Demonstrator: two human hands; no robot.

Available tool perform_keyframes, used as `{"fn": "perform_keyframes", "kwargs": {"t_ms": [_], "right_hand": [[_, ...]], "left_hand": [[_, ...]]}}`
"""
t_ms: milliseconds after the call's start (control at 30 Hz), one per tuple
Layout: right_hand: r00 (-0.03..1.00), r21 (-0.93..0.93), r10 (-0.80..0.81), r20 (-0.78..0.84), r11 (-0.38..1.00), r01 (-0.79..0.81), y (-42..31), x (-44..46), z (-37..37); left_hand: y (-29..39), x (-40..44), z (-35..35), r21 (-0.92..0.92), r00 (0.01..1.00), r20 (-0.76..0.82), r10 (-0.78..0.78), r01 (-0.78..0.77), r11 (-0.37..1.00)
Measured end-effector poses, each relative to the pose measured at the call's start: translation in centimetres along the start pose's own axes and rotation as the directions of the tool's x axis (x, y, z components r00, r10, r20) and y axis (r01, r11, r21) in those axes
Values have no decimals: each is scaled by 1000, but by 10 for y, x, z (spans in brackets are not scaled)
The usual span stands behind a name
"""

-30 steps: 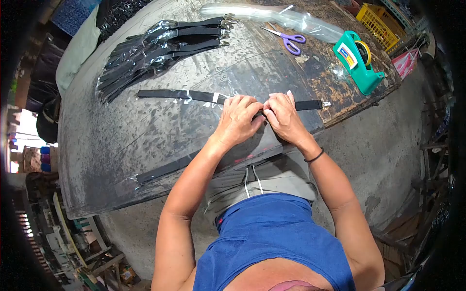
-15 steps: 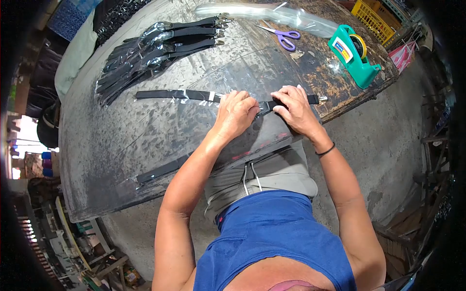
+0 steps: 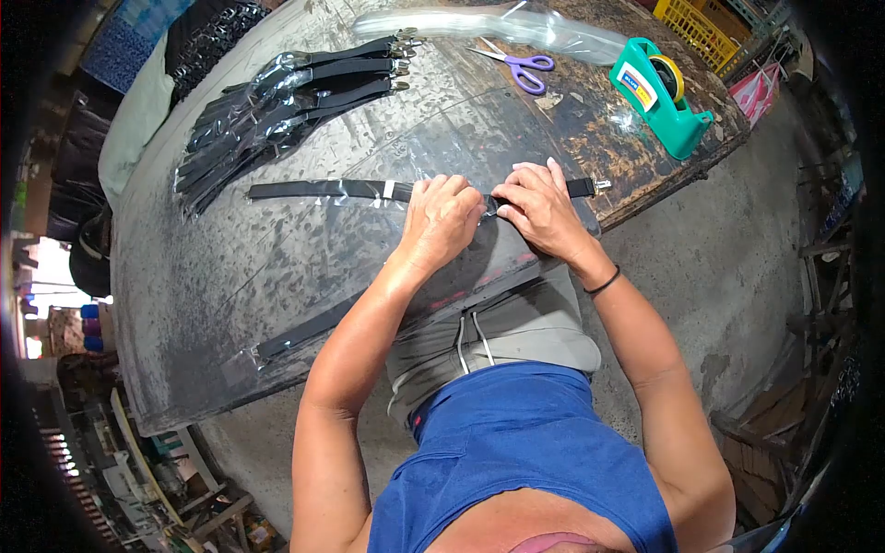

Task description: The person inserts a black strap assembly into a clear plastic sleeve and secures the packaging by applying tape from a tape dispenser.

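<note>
A black strap (image 3: 313,190) with a white band and a metal clip (image 3: 602,185) at its right end lies across the table, with shiny clear plastic along its left part. My left hand (image 3: 438,221) is closed on its middle, fingertips pinched near a dark fitting that is mostly hidden. Close beside it, my right hand (image 3: 537,210) has bent fingers gripping the strap between that fitting and the clip. A second black strap (image 3: 309,332), its left end in clear plastic, rests along the table's front edge, partly behind my left forearm.
Several plastic-wrapped black straps (image 3: 295,97) are piled at the back left. Behind my hands lie purple-handled scissors (image 3: 524,66) and long clear plastic sleeves (image 3: 498,32). A green tape dispenser (image 3: 659,106) stands at the right of the worn table (image 3: 212,286).
My right hand has slid left along the strap, closer to my left hand, and its fingers have drawn in. The view has shifted slightly.
</note>
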State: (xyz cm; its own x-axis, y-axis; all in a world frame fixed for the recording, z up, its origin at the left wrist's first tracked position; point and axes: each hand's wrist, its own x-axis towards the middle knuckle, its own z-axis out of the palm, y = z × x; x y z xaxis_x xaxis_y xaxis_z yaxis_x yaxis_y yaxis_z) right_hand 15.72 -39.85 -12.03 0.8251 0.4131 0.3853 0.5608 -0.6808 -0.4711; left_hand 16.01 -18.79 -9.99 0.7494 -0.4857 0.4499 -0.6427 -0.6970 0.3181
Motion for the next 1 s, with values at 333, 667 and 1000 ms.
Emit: {"fn": "perform_keyframes", "kwargs": {"t_ms": [333,667,1000], "right_hand": [[1000,-1,-2,22,1000,2,-1,1,-3],[986,218,168,13,962,-167,-19,14,14],[992,231,129,15,964,-129,-17,13,15]], "left_hand": [[-3,7,-8,-43,983,157,-96,104,994],[-1,0,0,-48,996,45,-76,79,996],[-4,-5,6,-15,1000,-25,-6,6,1000]]}}
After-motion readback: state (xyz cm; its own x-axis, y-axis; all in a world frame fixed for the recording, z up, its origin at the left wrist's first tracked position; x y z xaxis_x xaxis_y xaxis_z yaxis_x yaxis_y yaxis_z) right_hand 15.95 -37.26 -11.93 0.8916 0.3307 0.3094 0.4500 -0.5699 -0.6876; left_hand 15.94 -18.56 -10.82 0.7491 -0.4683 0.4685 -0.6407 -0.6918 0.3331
